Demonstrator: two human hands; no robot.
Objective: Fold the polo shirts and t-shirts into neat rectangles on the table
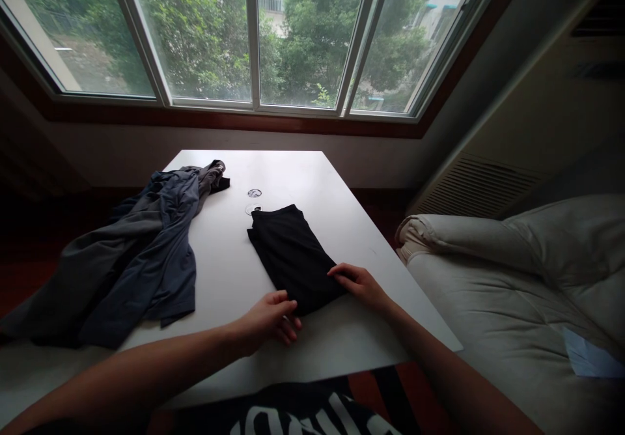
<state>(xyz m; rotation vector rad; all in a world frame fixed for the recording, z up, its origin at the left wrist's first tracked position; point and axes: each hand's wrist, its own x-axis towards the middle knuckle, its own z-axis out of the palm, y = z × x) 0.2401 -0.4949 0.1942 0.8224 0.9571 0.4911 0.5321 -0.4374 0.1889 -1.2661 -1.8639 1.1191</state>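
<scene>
A black garment [293, 252], folded into a flat, roughly rectangular shape, lies on the white table [224, 279]. My left hand [271, 318] is at its near left corner, thumb at the cloth's edge and the other fingers curled apart below it; whether it grips the cloth is hard to tell. At the garment's right edge, my right hand [356, 282] has its thumb and fingers pinched on the black cloth near the corner.
A loose pile of grey and dark blue clothes [161, 233] hangs over the table's left side. Two round marks [254, 193] show beyond the black garment. A pale sofa [488, 292] with a white paper [588, 355] stands at right. Windows [303, 38] are behind.
</scene>
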